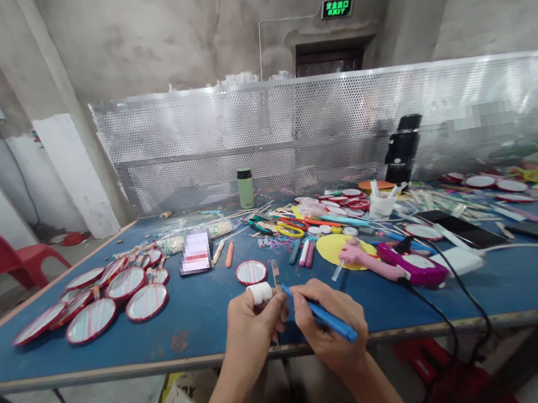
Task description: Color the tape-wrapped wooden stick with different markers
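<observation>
Now, our right hand is closed in a writing grip around a blue pen, its tip close against a narrow stick; whether the two touch, we cannot tell. Our left hand pinches that stick upright between thumb and curled fingers, just above the table's near edge, and a white wrap circles one of its fingers. Just beyond our hands, a red-rimmed disc lies flat on the blue table. To its right we find a few capped markers, then a yellow disc partly under a pink-and-purple glue gun. To the left lie an orange marker and a lit phone, and farther left a heap of red-rimmed discs, some overlapping. Farther back we see yellow-handled scissors among scattered bits, a white tub holding sticks, and a green bottle standing before a perforated metal screen. Past that, a green exit sign glows on the wall.
</observation>
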Demonstrator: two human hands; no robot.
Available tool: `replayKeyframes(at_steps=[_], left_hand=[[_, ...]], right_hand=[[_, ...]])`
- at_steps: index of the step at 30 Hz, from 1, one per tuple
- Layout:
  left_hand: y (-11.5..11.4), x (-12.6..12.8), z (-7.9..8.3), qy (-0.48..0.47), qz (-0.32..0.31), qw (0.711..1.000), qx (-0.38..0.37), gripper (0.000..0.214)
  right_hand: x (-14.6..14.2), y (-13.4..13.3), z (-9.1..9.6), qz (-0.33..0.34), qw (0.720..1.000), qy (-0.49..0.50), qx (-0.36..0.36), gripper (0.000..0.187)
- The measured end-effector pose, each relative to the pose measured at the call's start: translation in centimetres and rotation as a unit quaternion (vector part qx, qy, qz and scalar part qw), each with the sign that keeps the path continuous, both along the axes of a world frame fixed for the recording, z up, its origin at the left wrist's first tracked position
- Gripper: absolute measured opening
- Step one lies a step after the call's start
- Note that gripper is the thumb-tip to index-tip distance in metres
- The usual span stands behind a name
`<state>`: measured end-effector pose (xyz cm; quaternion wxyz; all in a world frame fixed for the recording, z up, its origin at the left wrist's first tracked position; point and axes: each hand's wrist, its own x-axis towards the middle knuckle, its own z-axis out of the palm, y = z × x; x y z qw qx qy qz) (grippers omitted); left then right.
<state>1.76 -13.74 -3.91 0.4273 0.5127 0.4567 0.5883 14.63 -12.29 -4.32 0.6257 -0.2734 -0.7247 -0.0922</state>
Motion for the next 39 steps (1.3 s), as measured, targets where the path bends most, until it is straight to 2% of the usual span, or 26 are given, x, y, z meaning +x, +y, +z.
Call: replayKeyframes(at_steps=[8,25,33,39], left_hand=[[0.10,-0.02,-0.15,-0.011,0.003,1.000,-0.003,0.030],[0.12,0.00,0.02,0.004,0.006,1.000,0.000,0.027],[0.10,-0.12,-0.26,0.018,-0.001,1.000,0.003,0.028],[0.11,-0.03,-0.07,0.014,0.002,1.000,0.003,0.027]], right_hand=[[0.02,0.00,-0.07,-0.020,1.000,0.008,0.017,0.009],[0.08,0.08,-0.23,0.027,1.000,-0.002,-0.005,0.010],[0.07,0.09,-0.18,0.013,1.000,-0.004,0.002,0.009],[0.07,0.12,-0.30,0.026,1.000,-0.006,-0.011,0.010]])
